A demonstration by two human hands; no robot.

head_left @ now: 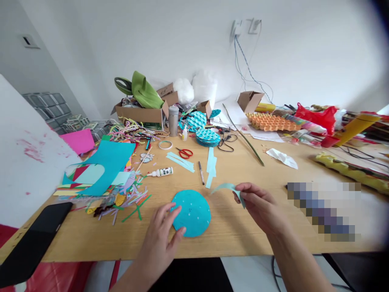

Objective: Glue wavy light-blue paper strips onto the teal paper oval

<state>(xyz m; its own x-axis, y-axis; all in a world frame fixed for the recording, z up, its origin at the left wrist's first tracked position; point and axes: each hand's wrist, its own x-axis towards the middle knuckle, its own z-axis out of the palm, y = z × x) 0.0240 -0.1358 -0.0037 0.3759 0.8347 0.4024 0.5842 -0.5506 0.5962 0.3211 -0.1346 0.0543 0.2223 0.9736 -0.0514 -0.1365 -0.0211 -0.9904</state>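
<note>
A round turquoise paper disc [193, 213], marked with small pale spots and dark dots, lies flat near the table's front edge. My left hand [164, 227] is at its left side with fingers apart, the fingertips over the disc's edge; whether they press on it I cannot tell. To the right of the disc, my right hand [258, 202] pinches a curved light-blue paper strip [226, 186] between thumb and fingers, its free end pointing left above the table. More light-blue strips [211, 167] lie behind the disc, beside a pen [201, 173].
A white glue bottle [162, 172], red-handled scissors [184, 153] and a tape roll [165, 144] lie behind my left hand. Coloured paper sheets [114, 162] and scraps pile up at left, near a black phone [39, 239]. Egg trays [273, 121] and boxes line the back.
</note>
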